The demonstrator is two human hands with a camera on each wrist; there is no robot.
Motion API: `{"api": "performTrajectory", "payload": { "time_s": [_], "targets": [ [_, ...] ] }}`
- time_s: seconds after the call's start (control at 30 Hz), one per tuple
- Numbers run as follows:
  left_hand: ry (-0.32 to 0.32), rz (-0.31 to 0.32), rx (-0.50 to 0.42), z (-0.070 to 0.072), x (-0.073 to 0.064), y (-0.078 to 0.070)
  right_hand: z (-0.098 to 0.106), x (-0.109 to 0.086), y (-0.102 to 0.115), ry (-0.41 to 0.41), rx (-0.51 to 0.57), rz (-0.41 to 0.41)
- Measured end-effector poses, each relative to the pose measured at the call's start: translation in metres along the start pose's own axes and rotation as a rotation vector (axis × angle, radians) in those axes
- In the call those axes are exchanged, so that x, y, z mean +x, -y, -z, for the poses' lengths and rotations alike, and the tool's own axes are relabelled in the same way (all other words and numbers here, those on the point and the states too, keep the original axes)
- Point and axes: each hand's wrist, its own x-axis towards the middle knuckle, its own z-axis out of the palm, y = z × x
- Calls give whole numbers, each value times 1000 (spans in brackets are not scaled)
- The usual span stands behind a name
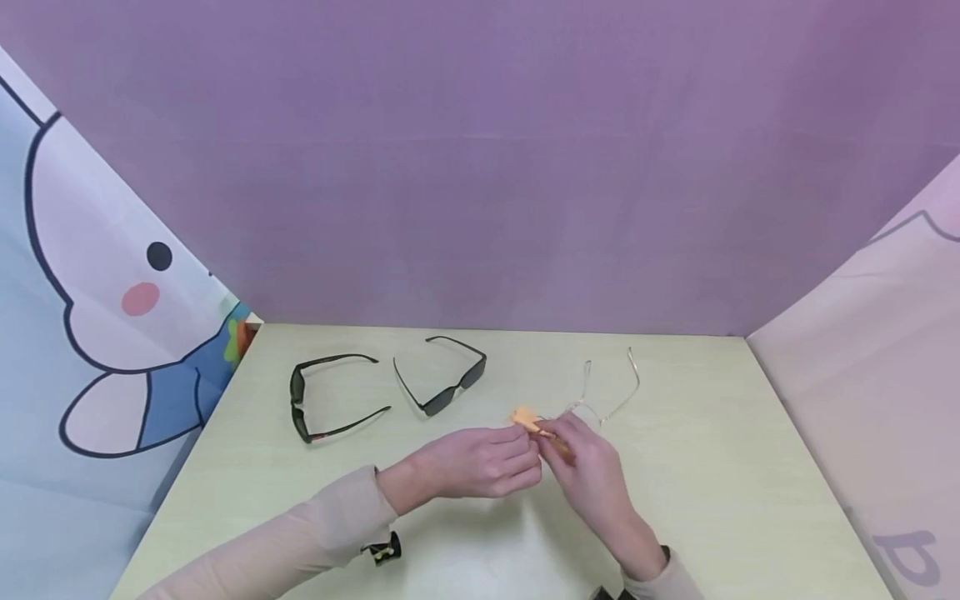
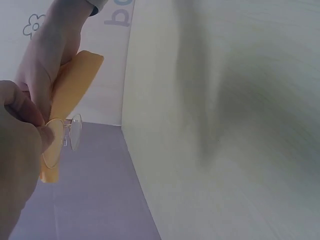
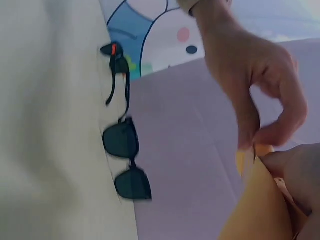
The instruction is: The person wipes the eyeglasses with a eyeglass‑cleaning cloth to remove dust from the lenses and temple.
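Observation:
Thin metal-rimmed eyeglasses (image 2: 75, 132) with clear round lenses are held above the table between both hands. At the edge of one lens, the left hand (image 1: 480, 462) pinches the frame. An orange cloth (image 2: 75, 85) is gripped by the right hand (image 1: 588, 471) and lies against that lens; whether it wraps both faces is hidden by the fingers. The glasses' open temples (image 1: 634, 379) point away toward the back of the table in the head view. In the right wrist view the cloth (image 3: 260, 205) hangs down from the fingers, close to the left fingertips.
Two pairs of dark sunglasses lie unfolded on the pale table (image 1: 712, 467): one pair (image 1: 298, 404) at the left, the other (image 1: 453, 392) nearer the middle. A purple backdrop (image 1: 480, 167) rises behind the table, with printed cloth at both sides.

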Motion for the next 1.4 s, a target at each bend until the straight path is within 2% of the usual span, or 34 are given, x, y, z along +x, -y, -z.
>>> {"api": "performTrajectory", "payload": {
  "time_s": [0.13,0.2,0.33,0.4,0.63,0.87,1.0,1.17,1.33,1.4],
  "targets": [
    [-6,5,14,0,1,1,2,4,-6,-47,-87,4],
    [-10,7,15,0,1,1,3,4,-6,-33,-49,-5],
    [-7,4,11,0,1,1,5,2,0,56,71,-23],
    [-7,-1,9,1,0,1,4,2,2,77,88,-28],
    [-91,-5,12,4,2,2,4,5,-3,-12,-45,11],
    [-45,9,-18,2,-2,-2,3,1,4,73,72,2],
    [-47,6,-16,2,-3,-3,0,2,3,55,8,19],
    [-69,14,-9,2,-2,-3,0,4,-2,9,-85,-10],
    [-35,19,-22,2,-3,-6,1,1,2,90,35,4],
    [-17,18,-29,2,-4,-7,2,1,4,107,53,18]
  ]
}}
